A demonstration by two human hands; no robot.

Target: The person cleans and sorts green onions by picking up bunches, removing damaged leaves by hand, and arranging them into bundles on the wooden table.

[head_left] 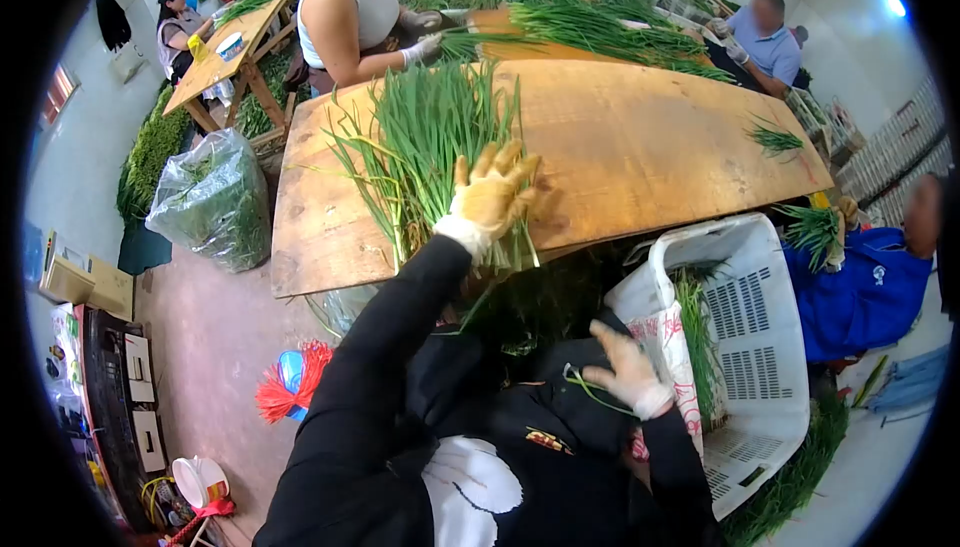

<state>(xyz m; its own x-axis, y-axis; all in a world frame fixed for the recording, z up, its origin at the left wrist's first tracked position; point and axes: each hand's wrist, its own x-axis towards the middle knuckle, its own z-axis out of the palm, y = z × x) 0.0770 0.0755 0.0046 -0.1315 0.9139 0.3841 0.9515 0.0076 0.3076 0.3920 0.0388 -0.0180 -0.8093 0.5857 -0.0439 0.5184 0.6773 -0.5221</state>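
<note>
The room is a pale-walled workspace with people at work around it, and before me stands a wooden table (640,137). Beyond its far edge more long greens (600,37) are heaped; off its left side, on the floor, stands a clear plastic bag (215,207); by its near right edge, a white crate (745,312).

The loose sheaf of green stalks (440,127) lies on the left part of the table, paler stem ends toward the near edge, leaf tips toward the far one. My gloved left grip (488,192) is spread wide against the sheaf's right side, fingers apart, closed round nothing. My right grip (628,372), below the table's near edge, is half open; a thin green strand runs beside it, and I cannot tell whether I hold it.

I judge the stalks light and limp, perhaps slippery if damp, their leaves easy to crease or bruise. I would gather them low, by the firmer stem ends nearest the table's edge, squeezing gently; held by the tips, they would likely splay.
</note>
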